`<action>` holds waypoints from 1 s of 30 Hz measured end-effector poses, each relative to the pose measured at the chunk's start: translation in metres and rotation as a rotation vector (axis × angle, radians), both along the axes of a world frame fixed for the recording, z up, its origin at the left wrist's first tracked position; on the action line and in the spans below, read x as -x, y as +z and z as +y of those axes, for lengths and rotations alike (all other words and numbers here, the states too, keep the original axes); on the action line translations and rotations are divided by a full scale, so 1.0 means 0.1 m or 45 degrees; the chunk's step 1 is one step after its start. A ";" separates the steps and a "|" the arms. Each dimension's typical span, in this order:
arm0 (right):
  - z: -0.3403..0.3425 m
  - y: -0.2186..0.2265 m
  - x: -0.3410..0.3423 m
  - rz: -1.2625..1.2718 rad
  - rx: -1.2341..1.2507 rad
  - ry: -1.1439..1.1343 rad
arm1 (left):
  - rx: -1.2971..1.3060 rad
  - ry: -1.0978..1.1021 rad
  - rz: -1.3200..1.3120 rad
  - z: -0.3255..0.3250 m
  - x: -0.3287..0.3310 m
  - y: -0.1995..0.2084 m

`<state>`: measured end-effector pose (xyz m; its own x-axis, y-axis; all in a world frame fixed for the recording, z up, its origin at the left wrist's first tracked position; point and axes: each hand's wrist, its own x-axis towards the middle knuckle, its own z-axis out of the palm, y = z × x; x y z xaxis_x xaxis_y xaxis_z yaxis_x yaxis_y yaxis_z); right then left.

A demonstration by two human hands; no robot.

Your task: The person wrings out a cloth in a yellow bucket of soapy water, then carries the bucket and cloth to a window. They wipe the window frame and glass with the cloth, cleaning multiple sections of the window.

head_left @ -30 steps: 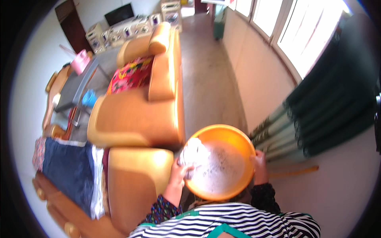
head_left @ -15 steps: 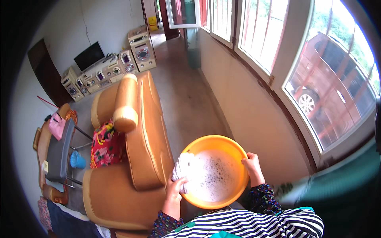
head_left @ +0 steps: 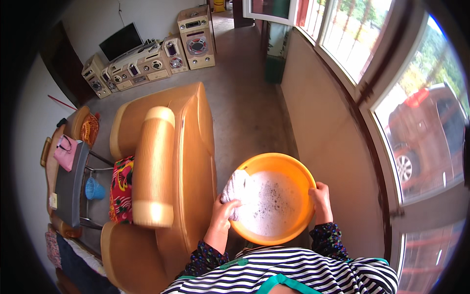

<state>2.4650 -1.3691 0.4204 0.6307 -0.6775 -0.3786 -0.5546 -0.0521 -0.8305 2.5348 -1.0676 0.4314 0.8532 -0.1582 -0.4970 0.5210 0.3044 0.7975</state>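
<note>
At the lower edge of the view, a black-and-white striped top (head_left: 298, 274) with dark patterned sleeves is recorded, from which both forearms rise. An orange basin (head_left: 289, 164), round and holding foamy water, is carried in front of the body between the two hands, level and clear of the floor. The left hand (head_left: 224, 211) is closed on the basin's left rim, with a pale wet cloth (head_left: 236, 186) pinned under the fingers against that rim. The right hand (head_left: 320, 197) is wrapped over the right rim, thumb inside. Just left of the basin, a tan leather sofa (head_left: 191, 147) is noted, its rounded armrest and back running away from the viewer; a red patterned cushion (head_left: 121, 188) lies on its seat. Further left, a grey table (head_left: 68, 183) with a pink item (head_left: 64, 152) upon it and a blue basket (head_left: 94, 188) beside it are listed. To the right, a plain wall under large windows (head_left: 372, 54) is seen, with a red vehicle (head_left: 421, 132) outside. At the far wall, a row of speakers and audio units (head_left: 147, 63) and a flat screen (head_left: 120, 41) are entered. Against the frames half a second and one second earlier, the grip of both hands is unchanged; the view has swung from the green curtain toward the far wall, so the speakers now stand larger and the sofa lies more lengthwise.
</note>
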 end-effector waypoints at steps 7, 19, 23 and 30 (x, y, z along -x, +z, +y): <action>-0.51 -0.14 -1.64 -0.020 0.039 -0.027 | 0.083 0.005 0.052 -0.51 -1.81 -0.10; -1.32 -0.39 -5.05 0.150 0.216 0.231 | -0.083 0.165 0.041 -1.22 -4.62 -0.26; -1.25 -0.23 -5.56 0.158 0.172 0.266 | -0.113 0.146 0.111 -1.11 -4.93 -0.18; -0.99 0.42 -5.76 -0.103 0.104 0.189 | 0.042 0.246 0.009 -0.91 -5.17 0.42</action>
